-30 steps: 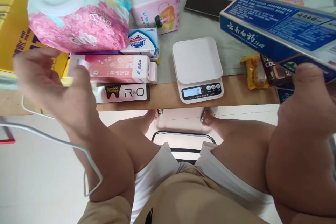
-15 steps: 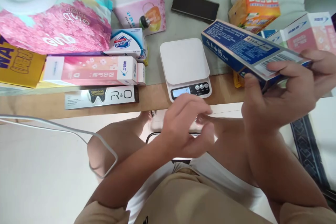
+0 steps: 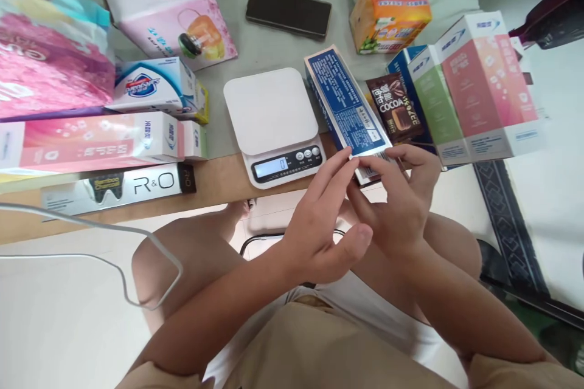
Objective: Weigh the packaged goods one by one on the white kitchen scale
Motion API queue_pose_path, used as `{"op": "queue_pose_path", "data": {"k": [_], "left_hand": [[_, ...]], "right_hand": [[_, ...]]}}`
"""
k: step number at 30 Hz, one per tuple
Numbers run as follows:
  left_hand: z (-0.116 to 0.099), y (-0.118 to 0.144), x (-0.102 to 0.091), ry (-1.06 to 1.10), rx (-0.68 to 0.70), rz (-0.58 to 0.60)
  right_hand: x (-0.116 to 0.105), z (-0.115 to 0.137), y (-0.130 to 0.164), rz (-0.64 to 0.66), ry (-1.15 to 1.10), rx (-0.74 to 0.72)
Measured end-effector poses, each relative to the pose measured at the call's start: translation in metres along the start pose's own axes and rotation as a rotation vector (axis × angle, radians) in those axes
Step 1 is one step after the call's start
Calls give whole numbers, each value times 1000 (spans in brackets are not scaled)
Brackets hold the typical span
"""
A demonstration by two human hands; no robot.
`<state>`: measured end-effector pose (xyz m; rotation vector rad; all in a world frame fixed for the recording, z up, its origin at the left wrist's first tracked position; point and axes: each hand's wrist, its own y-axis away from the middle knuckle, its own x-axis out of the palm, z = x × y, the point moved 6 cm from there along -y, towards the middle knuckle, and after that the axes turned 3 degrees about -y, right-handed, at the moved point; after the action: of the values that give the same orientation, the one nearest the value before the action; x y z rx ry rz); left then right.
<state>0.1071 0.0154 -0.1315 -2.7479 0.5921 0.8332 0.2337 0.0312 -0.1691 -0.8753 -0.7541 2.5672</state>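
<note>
Blue box (image 3: 344,106) lowered beside scale (image 3: 269,109); both hands' grip at near end.

The blue toothpaste box (image 3: 345,106) had its near end hidden behind the fingers of both hands. The pink tissue pack (image 3: 48,64) was cut off by the left edge. The scale's display (image 3: 270,167) was too small to read surely.
</note>
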Motion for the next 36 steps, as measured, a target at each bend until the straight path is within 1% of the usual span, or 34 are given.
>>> {"op": "queue_pose_path", "data": {"k": [3,4,8,9,12,14,18,22,28,33,36], "left_hand": [[5,0,12,-8,-53,44],[7,0,15,-7,-75,65],[18,0,25,-22,-197,141],[20,1,26,-36,-215,144],[23,6,25,-85,-231,106],[25,10,25,-94,-235,97],[28,17,30,-57,-235,184],[33,18,33,-31,-218,227],[40,15,33,-50,-175,186],[39,6,28,-34,-272,224],[37,1,27,-26,-289,228]], "right_hand": [[1,-11,9,23,-28,40],[3,-15,12,50,-38,57],[12,-25,21,235,-64,75],[11,-27,21,257,-61,70],[4,-32,20,256,-37,77],[2,-35,17,279,-30,97],[6,-38,14,386,-39,145],[8,-37,12,381,-44,136],[10,-42,11,423,-62,202],[10,-45,9,410,-61,220],[11,-47,9,416,-54,233]]}}
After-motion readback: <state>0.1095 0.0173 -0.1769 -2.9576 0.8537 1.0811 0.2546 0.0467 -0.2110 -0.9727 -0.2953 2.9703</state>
